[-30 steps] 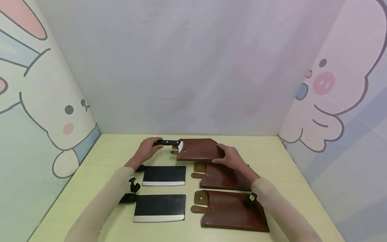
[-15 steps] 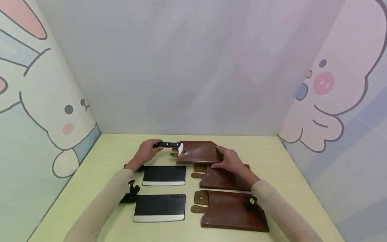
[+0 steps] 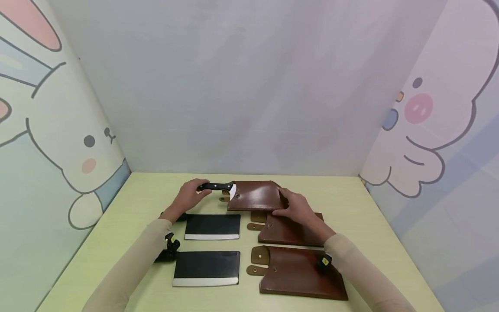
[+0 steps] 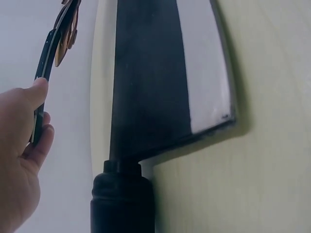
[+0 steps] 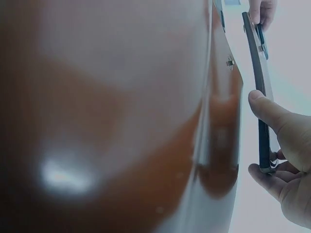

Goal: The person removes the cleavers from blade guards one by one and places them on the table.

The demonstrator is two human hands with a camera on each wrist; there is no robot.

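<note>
In the head view, my left hand (image 3: 189, 196) grips the black riveted handle of a knife (image 3: 216, 186). The blade sits inside a brown leather sheath (image 3: 255, 196), with only a bright sliver showing at the mouth. My right hand (image 3: 295, 206) holds the sheath's right end, thumb and fingers on opposite edges. From the left wrist, the left hand (image 4: 19, 145) shows thumb and fingers around the handle (image 4: 46, 58). Seen edge-on in the right wrist view, the sheath (image 5: 255, 53) is pinched by the right hand (image 5: 291, 145). It is held raised off the table.
Two black cleavers with silver edges, one farther (image 3: 212, 225) and one nearer (image 3: 206, 266), lie at left below my left arm. Two more brown sheaths, a farther (image 3: 286, 229) and a nearer (image 3: 300, 273), lie at right, flaps leftward. A grey wall (image 3: 241, 108) stands behind.
Over the last second both hands have brought the sheathed knife slightly nearer to me, its lower edge now overlapping the middle sheath's flap. Since half a second ago it has hardly moved.
</note>
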